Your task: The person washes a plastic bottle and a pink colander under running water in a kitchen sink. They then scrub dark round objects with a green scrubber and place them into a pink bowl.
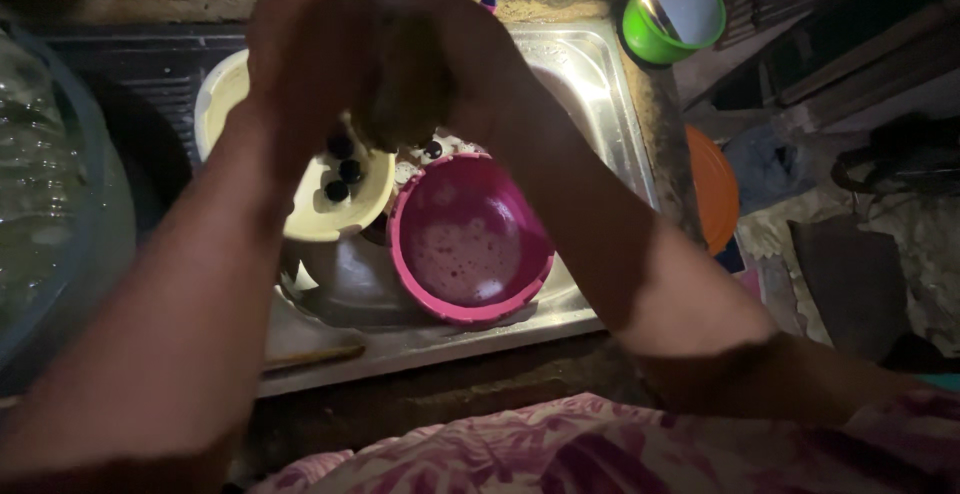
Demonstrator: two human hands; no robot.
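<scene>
Both hands meet at the upper middle of the frame, above the steel sink [600, 84]. The left hand [300, 44] and right hand [465, 64] close around a dim yellowish object [405, 104], too blurred to identify. Below sit a pink bowl [470, 244] with suds and a cream bowl [345, 199], partly hidden by the arms.

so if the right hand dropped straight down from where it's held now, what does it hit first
Probably the round pink plastic basin of sudsy water in the steel sink, which lies under the right hand; depth is hard to judge.
</scene>
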